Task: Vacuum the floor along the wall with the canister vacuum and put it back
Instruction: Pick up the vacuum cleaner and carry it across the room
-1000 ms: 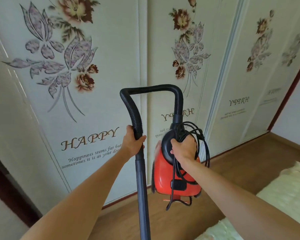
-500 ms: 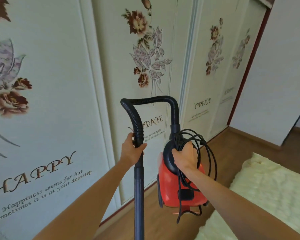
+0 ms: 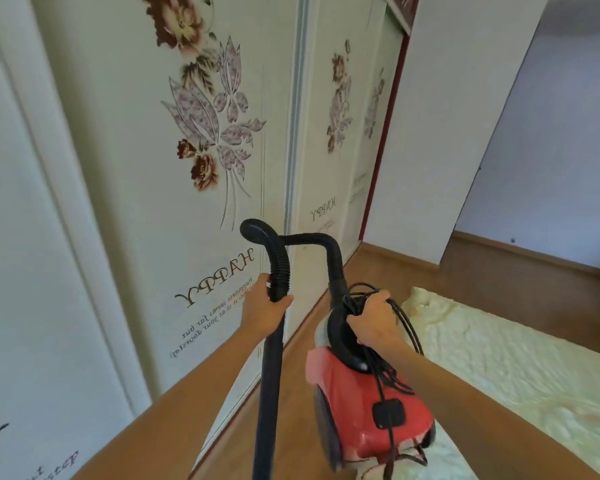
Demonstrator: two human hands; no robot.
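Observation:
A red canister vacuum [image 3: 357,410] hangs in the air, carried by its black top handle. My right hand [image 3: 374,320] grips that handle together with loops of the black power cord [image 3: 409,327]. My left hand [image 3: 265,311] is closed around the black wand [image 3: 269,393] just below the ribbed hose [image 3: 279,261], which arches over to the canister. The wand runs down out of the bottom of the frame, so its floor end is hidden.
White sliding wardrobe doors [image 3: 146,168] with flower prints and "HAPPY" lettering stand close on the left. A strip of wooden floor [image 3: 378,268] runs along them to a white wall [image 3: 440,133]. A cream shaggy rug [image 3: 499,368] lies on the right.
The view has swung to the right along the wardrobe and the far corner has come closer. Both hands keep the same grips, and the vacuum stays lifted.

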